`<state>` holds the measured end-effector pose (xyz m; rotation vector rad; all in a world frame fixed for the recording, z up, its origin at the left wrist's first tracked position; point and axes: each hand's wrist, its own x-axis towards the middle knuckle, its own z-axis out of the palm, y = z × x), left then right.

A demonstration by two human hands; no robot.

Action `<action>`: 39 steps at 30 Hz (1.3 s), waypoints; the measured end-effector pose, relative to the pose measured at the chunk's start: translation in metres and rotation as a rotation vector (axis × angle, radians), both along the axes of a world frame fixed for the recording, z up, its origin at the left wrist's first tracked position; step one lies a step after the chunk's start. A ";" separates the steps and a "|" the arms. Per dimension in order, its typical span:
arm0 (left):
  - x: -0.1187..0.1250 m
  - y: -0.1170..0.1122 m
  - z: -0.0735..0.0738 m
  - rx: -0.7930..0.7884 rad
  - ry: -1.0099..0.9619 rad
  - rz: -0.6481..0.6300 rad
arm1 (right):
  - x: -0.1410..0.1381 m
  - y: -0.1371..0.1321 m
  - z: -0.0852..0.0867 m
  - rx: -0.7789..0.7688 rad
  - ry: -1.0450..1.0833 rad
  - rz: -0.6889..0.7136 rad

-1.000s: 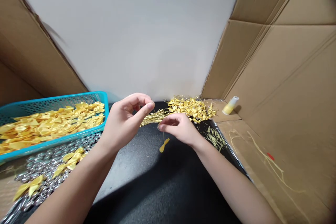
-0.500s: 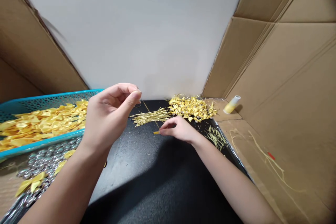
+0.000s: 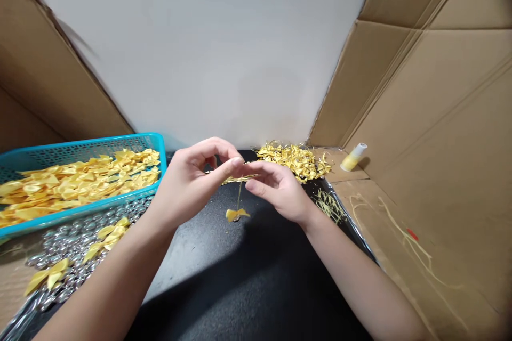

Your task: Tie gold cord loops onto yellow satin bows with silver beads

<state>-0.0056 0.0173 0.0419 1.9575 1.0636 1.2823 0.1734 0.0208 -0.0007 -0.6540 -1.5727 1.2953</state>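
A yellow ribbon bow (image 3: 237, 214) hangs over the black tabletop from a thin gold cord (image 3: 239, 194). My left hand (image 3: 200, 178) pinches the upper end of this cord between thumb and fingers. Close beside it, my right hand (image 3: 280, 189) reaches toward the pinch, its thumb held apart from its curved fingers. Whether its fingertips touch the cord is not clear. Behind both hands lies a bundle of gold cords (image 3: 230, 178), partly hidden by them.
At left, a blue basket (image 3: 162, 154) holds many yellow bows. Silver beads (image 3: 72, 242) with several bows lie in front of it. Finished bows with cords (image 3: 294, 160) are heaped at the back, cord scraps (image 3: 330, 205) nearby. A small translucent tube (image 3: 353, 157) stands right on cardboard.
My right hand has let go of the bow and risen to my left hand. The bow now dangles from the cord. My left hand has moved right and slightly down.
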 end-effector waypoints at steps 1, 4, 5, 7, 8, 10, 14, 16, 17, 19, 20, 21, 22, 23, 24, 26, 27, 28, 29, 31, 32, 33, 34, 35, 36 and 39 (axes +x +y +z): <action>0.002 -0.001 -0.001 -0.001 0.001 -0.032 | -0.001 -0.003 0.003 -0.016 0.062 0.001; 0.008 -0.005 -0.003 -0.018 -0.020 -0.113 | -0.003 -0.007 0.008 -0.039 0.140 -0.028; 0.009 -0.006 -0.004 -0.023 -0.029 -0.130 | -0.003 -0.007 0.009 -0.043 0.140 -0.035; 0.010 -0.006 -0.006 -0.024 -0.035 -0.151 | -0.002 -0.006 0.010 -0.053 0.142 -0.046; 0.009 -0.005 -0.007 -0.023 -0.025 -0.173 | 0.000 -0.005 0.010 -0.057 0.147 -0.056; 0.005 0.000 -0.009 -0.046 0.031 -0.268 | 0.003 -0.003 0.011 -0.052 0.166 -0.098; 0.002 0.013 -0.028 -0.173 0.266 -0.454 | 0.013 0.001 0.014 -0.034 0.218 -0.189; 0.012 0.017 -0.046 -0.212 0.356 -0.441 | 0.018 0.003 0.016 -0.034 0.247 -0.226; 0.019 0.018 -0.056 -0.240 0.397 -0.443 | 0.020 0.004 0.017 -0.032 0.258 -0.247; 0.035 0.016 -0.074 -0.258 0.396 -0.403 | 0.024 0.005 0.018 -0.016 0.282 -0.282; 0.043 0.015 -0.082 -0.253 0.347 -0.357 | 0.025 0.006 0.019 -0.010 0.295 -0.295; 0.050 0.014 -0.089 -0.258 0.278 -0.302 | 0.026 0.007 0.020 -0.006 0.308 -0.304; 0.055 0.013 -0.094 -0.258 0.253 -0.276 | 0.027 0.007 0.020 -0.007 0.319 -0.309; 0.058 0.012 -0.097 -0.253 0.230 -0.250 | 0.027 0.008 0.021 -0.012 0.330 -0.309; 0.060 0.012 -0.099 -0.247 0.211 -0.232 | 0.027 0.008 0.021 -0.020 0.341 -0.306; 0.060 0.012 -0.100 -0.229 0.187 -0.208 | 0.027 0.008 0.022 -0.027 0.362 -0.292; 0.059 0.012 -0.099 -0.218 0.175 -0.200 | 0.027 0.008 0.023 -0.025 0.372 -0.285; 0.058 0.012 -0.098 -0.206 0.165 -0.196 | 0.027 0.008 0.024 -0.022 0.382 -0.280; 0.058 0.012 -0.097 -0.192 0.155 -0.193 | 0.027 0.007 0.025 -0.016 0.393 -0.275; 0.057 0.012 -0.095 -0.163 0.136 -0.187 | 0.028 0.005 0.027 -0.005 0.420 -0.261; 0.057 0.012 -0.095 -0.148 0.126 -0.183 | 0.029 0.004 0.028 0.001 0.436 -0.251; 0.057 0.011 -0.095 -0.136 0.115 -0.177 | 0.029 0.003 0.029 0.005 0.449 -0.239; 0.057 0.011 -0.095 -0.125 0.106 -0.170 | 0.029 0.002 0.030 0.010 0.458 -0.230; 0.057 0.011 -0.095 -0.114 0.097 -0.166 | 0.029 0.001 0.031 0.012 0.457 -0.225; 0.057 0.010 -0.095 -0.102 0.088 -0.163 | 0.029 -0.001 0.033 0.014 0.452 -0.224; 0.055 0.010 -0.095 -0.058 0.065 -0.173 | 0.029 -0.005 0.037 0.030 0.428 -0.239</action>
